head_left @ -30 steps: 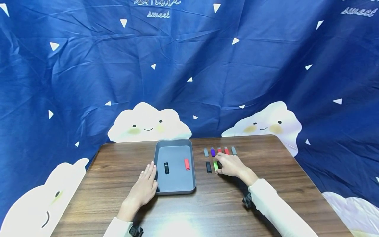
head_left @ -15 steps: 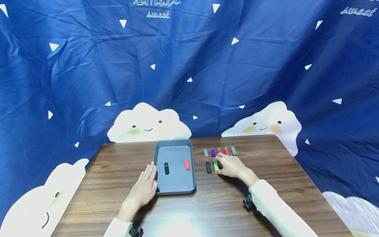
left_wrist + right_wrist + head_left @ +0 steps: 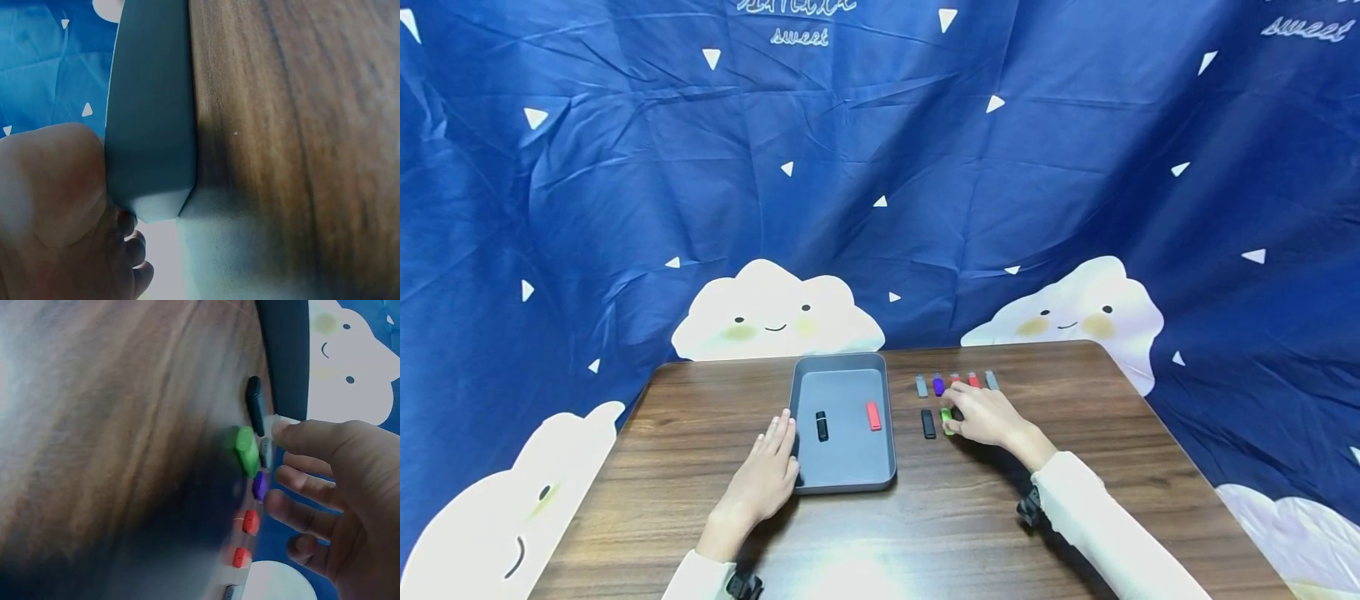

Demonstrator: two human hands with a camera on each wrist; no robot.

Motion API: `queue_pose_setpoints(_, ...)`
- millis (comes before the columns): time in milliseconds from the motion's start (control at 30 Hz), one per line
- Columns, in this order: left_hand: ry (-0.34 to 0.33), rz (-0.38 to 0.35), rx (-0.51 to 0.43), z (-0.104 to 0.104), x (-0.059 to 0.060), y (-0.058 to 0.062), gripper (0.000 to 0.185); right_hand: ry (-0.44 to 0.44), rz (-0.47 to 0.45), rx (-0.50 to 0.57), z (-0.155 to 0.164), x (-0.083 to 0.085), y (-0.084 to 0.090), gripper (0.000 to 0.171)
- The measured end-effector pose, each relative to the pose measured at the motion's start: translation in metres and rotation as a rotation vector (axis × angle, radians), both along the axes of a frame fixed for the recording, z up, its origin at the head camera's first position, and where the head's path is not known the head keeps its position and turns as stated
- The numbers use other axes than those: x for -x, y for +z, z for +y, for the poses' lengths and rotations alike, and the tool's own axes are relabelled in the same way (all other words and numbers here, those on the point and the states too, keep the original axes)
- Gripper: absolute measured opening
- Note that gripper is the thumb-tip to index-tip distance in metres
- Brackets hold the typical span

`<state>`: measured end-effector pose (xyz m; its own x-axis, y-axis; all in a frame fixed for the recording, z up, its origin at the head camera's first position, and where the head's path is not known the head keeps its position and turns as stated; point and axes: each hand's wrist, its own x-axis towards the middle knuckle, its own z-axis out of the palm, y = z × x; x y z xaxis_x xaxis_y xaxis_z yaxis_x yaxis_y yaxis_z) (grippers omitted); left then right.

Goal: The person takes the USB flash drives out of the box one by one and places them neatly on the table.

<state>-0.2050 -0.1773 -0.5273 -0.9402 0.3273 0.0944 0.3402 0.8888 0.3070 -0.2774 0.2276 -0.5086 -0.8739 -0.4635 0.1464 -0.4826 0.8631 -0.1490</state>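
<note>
My right hand (image 3: 979, 417) hovers with loosely spread fingers (image 3: 300, 481) just over a green stick (image 3: 947, 420) on the wooden table (image 3: 955, 517). In the right wrist view the green stick (image 3: 247, 450) lies beside the fingertips with a small gap. A black stick (image 3: 928, 423) lies to its left. My left hand (image 3: 765, 473) rests flat on the table, its fingers against the left wall of a grey tray (image 3: 842, 479). The tray holds a black stick (image 3: 822, 426) and a red stick (image 3: 873, 415).
Behind my right hand runs a row of sticks: grey (image 3: 922, 385), purple (image 3: 938, 384), two red (image 3: 973, 380) and another grey (image 3: 992, 380). A blue cloth backdrop (image 3: 880, 183) hangs behind the table. The left wrist view shows the tray's corner (image 3: 153, 156).
My right hand has crept slightly left and forward, covering more of the green stick. The left hand and the tray have not moved.
</note>
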Motion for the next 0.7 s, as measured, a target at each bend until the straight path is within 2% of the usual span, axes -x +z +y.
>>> queue_pose_setpoints(100,0.002,-0.004,0.000,0.000,0.000,0.000,0.060,0.001,0.006,0.020,-0.003,0.000,0.005,0.019)
queue_pose_setpoints(267,0.002,-0.010,-0.007,0.000,0.000,-0.001,0.060,0.000,-0.037,0.082,-0.011,0.002,0.017,0.007)
queue_pose_setpoints(567,0.000,-0.010,-0.012,0.000,0.000,-0.003,0.060,0.009,-0.021,0.106,-0.034,0.003,0.026,0.006)
queue_pose_setpoints(700,-0.006,0.021,-0.030,-0.001,0.002,-0.006,0.061,0.009,-0.030,0.119,-0.045,0.008,0.033,0.006)
